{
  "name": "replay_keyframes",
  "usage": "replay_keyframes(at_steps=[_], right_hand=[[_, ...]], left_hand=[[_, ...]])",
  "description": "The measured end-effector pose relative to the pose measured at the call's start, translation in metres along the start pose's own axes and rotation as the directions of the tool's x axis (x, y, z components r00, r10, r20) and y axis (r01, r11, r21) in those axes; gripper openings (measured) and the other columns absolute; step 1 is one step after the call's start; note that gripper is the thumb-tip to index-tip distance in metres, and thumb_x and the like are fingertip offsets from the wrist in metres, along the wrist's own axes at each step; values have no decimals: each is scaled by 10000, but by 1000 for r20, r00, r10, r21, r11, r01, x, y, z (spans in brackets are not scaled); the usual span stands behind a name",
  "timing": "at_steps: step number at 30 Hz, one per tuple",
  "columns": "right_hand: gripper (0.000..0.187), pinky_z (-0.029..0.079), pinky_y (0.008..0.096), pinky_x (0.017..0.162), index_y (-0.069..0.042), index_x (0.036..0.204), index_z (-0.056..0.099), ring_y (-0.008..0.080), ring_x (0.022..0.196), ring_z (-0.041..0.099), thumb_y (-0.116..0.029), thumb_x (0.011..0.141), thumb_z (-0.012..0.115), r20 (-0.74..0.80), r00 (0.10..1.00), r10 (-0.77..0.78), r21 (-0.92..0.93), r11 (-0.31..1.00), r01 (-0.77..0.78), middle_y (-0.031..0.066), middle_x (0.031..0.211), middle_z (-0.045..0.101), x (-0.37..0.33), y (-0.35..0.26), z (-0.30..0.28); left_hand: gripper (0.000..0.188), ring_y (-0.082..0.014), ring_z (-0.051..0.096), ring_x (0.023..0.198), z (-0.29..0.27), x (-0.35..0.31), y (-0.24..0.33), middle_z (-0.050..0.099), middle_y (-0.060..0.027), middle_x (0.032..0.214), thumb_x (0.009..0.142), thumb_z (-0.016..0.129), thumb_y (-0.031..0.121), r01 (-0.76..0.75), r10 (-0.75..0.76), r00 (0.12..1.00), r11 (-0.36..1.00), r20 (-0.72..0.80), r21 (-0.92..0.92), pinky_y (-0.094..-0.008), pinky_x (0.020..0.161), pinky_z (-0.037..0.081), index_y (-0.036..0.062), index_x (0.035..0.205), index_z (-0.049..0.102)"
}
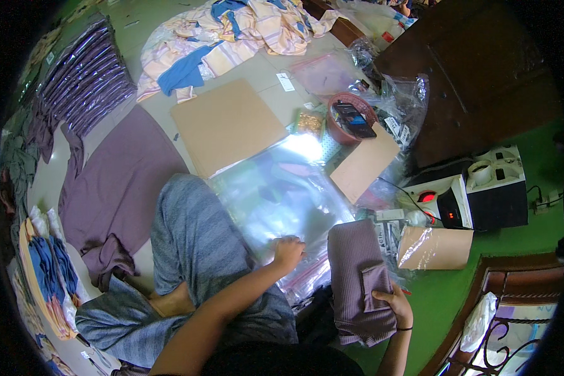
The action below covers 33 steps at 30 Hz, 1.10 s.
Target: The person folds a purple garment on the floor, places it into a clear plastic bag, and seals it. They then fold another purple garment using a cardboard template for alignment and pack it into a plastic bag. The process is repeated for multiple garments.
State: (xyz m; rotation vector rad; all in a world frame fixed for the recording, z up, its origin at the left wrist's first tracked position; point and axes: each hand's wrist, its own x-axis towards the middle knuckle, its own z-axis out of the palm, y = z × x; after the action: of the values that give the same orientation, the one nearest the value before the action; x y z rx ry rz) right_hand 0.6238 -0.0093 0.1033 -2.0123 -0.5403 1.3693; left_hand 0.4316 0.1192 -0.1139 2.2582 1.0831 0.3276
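My right hand (395,305) grips a folded mauve ribbed garment (356,263) at its lower right, with the thumb over a smaller folded flap on its front. The garment is held up close to my body, on the right. My left hand (289,254) is over a stack of clear plastic bags (263,194) on the floor in front of me. Its fingers are curled together against the plastic, and whatever is between them, if anything, is hidden. Light glares strongly off the bags.
Brown cardboard sheets (229,122) lie beyond the bags. A pink basket (344,125) holds a phone (355,119). Speakers (470,194) stand at right. A mauve garment (122,175) is spread at left, near a stack of bagged garments (84,78). Patterned cloth (250,31) is heaped farther off.
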Motion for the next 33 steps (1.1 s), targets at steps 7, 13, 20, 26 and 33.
replay_keyframes(at_steps=[7, 13, 20, 26, 33], right_hand=[[464, 405, 275, 790, 22, 1085, 476, 174, 859, 535, -6, 646, 624, -25, 1000, 11, 89, 996, -8, 73, 983, 563, -1, -4, 1], [442, 415, 279, 773, 26, 1077, 483, 181, 844, 542, -3, 655, 612, -34, 999, 16, 73, 997, -13, 77, 977, 565, -3, -8, 3], [441, 412, 282, 768, 33, 1070, 481, 188, 840, 539, -14, 651, 610, -107, 994, -6, 129, 991, 20, 87, 964, 566, -6, -6, -1], [467, 411, 293, 772, 56, 1074, 453, 216, 838, 532, -77, 650, 598, -248, 959, -135, 194, 963, 186, 117, 976, 546, 1, -10, -7], [501, 422, 316, 757, 55, 1098, 431, 234, 840, 532, -118, 655, 589, -251, 952, -174, 289, 925, 246, 136, 978, 532, 13, -10, -6]], left_hand=[[115, -249, 548, 717, -10, 4, -4, 557, -86, 726, 695, 552, 172, 101, -88, 992, 982, 85, -162, -367, 622, 424, 63, 661, 539], [51, -272, 544, 644, -14, 7, -2, 548, -118, 668, 638, 529, 53, -250, 233, 945, 967, -231, -48, -379, 589, 428, 34, 684, 517], [122, -302, 557, 697, -42, 21, 7, 545, -138, 704, 662, 478, 14, 44, -63, 994, 980, -92, -193, -402, 596, 432, 18, 784, 490], [130, -324, 540, 701, -144, 65, 5, 542, -159, 746, 768, 496, 160, 49, -172, 962, 873, -211, -486, -410, 607, 413, 53, 829, 451], [214, -150, 529, 661, -311, 68, -18, 568, -65, 720, 736, 602, 242, -260, -41, 852, 832, -521, -490, -253, 603, 413, 44, 815, 590]])
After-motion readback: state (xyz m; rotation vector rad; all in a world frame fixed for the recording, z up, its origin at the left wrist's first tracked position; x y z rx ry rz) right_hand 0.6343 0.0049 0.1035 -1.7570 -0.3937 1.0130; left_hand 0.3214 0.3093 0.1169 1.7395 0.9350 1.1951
